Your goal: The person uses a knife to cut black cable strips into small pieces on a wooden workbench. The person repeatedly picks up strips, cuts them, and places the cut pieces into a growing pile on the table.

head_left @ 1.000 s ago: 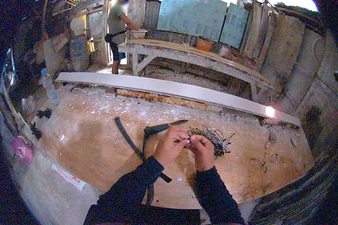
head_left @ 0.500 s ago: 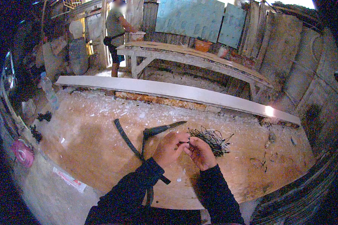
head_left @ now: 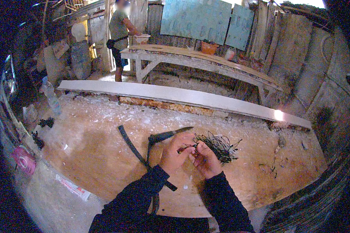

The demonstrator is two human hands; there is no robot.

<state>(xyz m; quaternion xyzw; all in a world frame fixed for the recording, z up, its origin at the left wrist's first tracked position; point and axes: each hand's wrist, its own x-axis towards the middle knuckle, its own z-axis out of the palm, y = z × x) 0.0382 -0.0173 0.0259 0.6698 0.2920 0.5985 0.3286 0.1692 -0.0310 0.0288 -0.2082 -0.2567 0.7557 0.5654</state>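
Note:
Over the wooden tabletop [head_left: 93,167], my left hand [head_left: 175,154] and my right hand [head_left: 207,160] meet fingertip to fingertip. Both are closed in a pinch around something small and dark, mostly hidden by the fingers. Just beyond my right hand lies a tangled bundle of thin black cords [head_left: 223,149]. A knife [head_left: 168,134] with a dark handle rests beyond my left hand, its blade pointing right. Dark flat straps [head_left: 132,146] lie near it and run under my left forearm.
A long white board [head_left: 163,91] spans the table's far edge. A plastic bottle [head_left: 50,95] stands at far left, a pink roll [head_left: 24,160] nearer. Loose cord [head_left: 274,169] lies right. Beyond, a person [head_left: 119,29] stands by a bench [head_left: 175,50] holding an orange tub [head_left: 209,47].
My hands stay together in nearly the same place. The fingers have shifted slightly, and my left hand's curl has opened a little, showing a gap between thumb and forefinger.

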